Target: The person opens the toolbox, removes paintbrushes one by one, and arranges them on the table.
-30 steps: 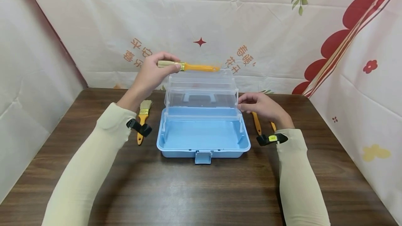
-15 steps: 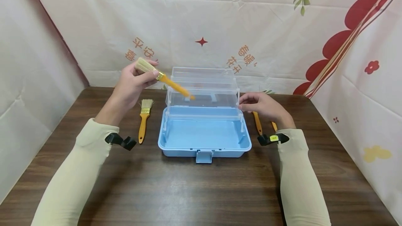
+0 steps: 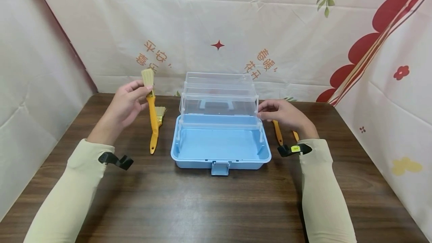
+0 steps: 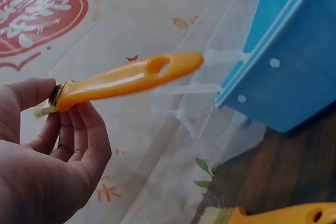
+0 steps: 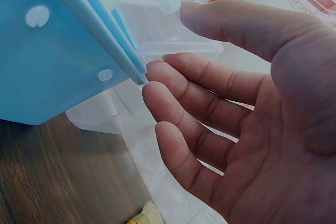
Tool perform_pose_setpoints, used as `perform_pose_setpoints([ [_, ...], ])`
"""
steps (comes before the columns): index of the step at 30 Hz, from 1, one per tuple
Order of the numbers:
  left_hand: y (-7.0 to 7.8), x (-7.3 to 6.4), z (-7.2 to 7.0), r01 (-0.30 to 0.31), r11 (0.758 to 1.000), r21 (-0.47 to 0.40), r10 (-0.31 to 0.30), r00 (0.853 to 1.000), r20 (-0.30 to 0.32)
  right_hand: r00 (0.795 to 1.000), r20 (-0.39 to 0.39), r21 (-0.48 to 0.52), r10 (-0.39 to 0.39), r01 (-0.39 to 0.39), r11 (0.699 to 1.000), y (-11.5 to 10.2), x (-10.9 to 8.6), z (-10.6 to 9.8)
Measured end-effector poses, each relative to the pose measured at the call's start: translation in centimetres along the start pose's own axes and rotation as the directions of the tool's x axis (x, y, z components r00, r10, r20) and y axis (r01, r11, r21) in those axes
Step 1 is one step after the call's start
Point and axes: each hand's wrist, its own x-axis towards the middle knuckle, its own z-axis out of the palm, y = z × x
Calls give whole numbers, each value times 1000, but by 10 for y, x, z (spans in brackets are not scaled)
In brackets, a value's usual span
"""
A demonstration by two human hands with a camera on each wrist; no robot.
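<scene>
My left hand (image 3: 123,104) pinches a paintbrush (image 3: 153,111) by its metal collar, bristles up and yellow handle hanging down, left of the toolbox. In the left wrist view the handle (image 4: 131,78) points toward the box. A second paintbrush (image 3: 160,113) lies on the table, partly hidden behind the held one. The light-blue toolbox (image 3: 199,164) stands with its lid back and clear trays (image 3: 221,90) raised. My right hand (image 3: 281,113) is at its right side, loosely curved fingers (image 5: 163,98) right at the rim and the tray's support arm.
Two more yellow-handled brushes lie right of the box, one handle (image 3: 278,132) and another handle (image 3: 295,135) showing below my right hand. The toolbox latch (image 3: 220,168) hangs down in front. A printed cloth (image 3: 216,21) hangs behind the dark wooden table (image 3: 202,205).
My left hand has moved left and down from above the trays, turning the paintbrush from level to nearly upright. The right hand stays at the box's side.
</scene>
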Motion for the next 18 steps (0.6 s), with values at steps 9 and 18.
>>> perform_pose_setpoints([
  [9, -16, -5, -27, 113, 993, -21, -113, 993, -30, 1000, 2, 7, 0, 0, 1000, 1, 0, 0],
  [18, -31, 0, -56, 253, 957, 140, -235, 963, -134, 1000, 4, 12, 1, -1, 1000, 1, 1, 0],
])
